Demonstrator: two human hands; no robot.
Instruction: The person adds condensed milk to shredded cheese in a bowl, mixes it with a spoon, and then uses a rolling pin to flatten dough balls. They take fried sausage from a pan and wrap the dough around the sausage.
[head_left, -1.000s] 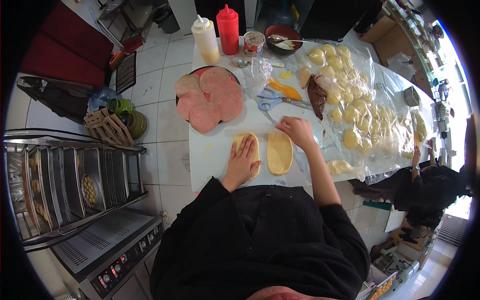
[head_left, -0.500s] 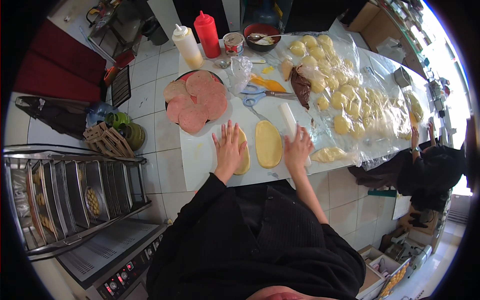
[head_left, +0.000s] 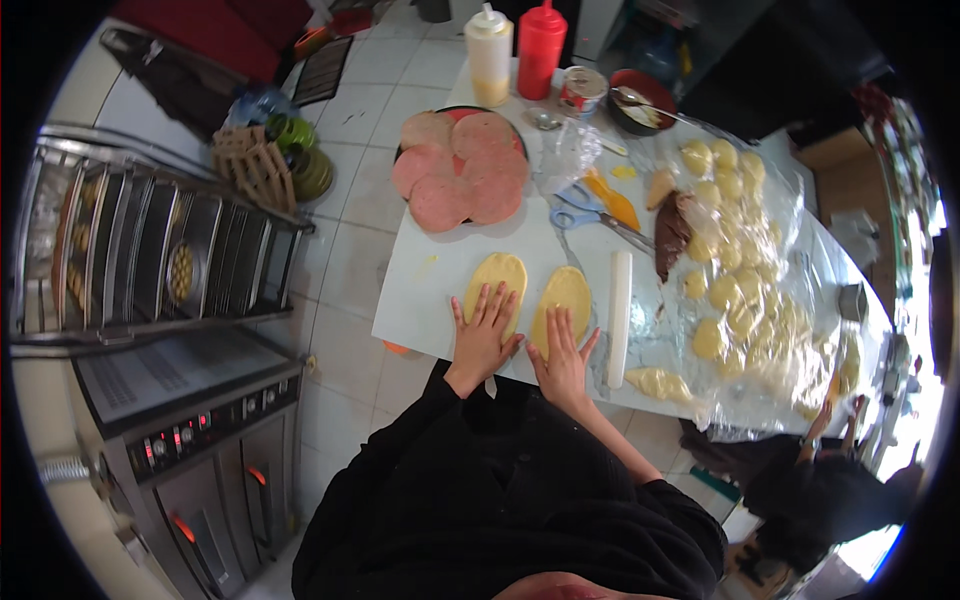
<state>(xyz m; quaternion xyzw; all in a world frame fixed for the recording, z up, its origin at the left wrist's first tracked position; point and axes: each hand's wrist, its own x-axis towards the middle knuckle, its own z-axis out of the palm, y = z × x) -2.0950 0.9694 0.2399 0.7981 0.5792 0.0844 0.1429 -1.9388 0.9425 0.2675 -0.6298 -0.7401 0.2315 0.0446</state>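
Two flat ovals of pale yellow dough lie side by side near the table's front edge. My left hand (head_left: 486, 335) rests with fingers spread on the lower part of the left dough oval (head_left: 499, 272). On the lower part of the right dough oval (head_left: 566, 288) lies my right hand (head_left: 563, 358), its fingers stretched out. A white rolling pin (head_left: 620, 318) lies just right of that hand, untouched. Beyond the dough, round pink meat slices (head_left: 468, 180) overlap on a dark-rimmed plate (head_left: 455, 112). Blue-handled scissors (head_left: 578, 212) lie behind the right oval.
Dough balls (head_left: 740, 290) sit under clear plastic on the right. Brown (head_left: 672, 235) and yellow piping bags (head_left: 660, 384) lie nearby. A white bottle (head_left: 489, 62), red bottle (head_left: 540, 52), can (head_left: 583, 92) and bowl (head_left: 641, 102) stand behind. Another person (head_left: 825, 490) works at far right.
My right hand has left the rolling pin and moved left onto the right dough oval. My left hand stays on the left oval. The view has shifted, showing more of the oven at left.
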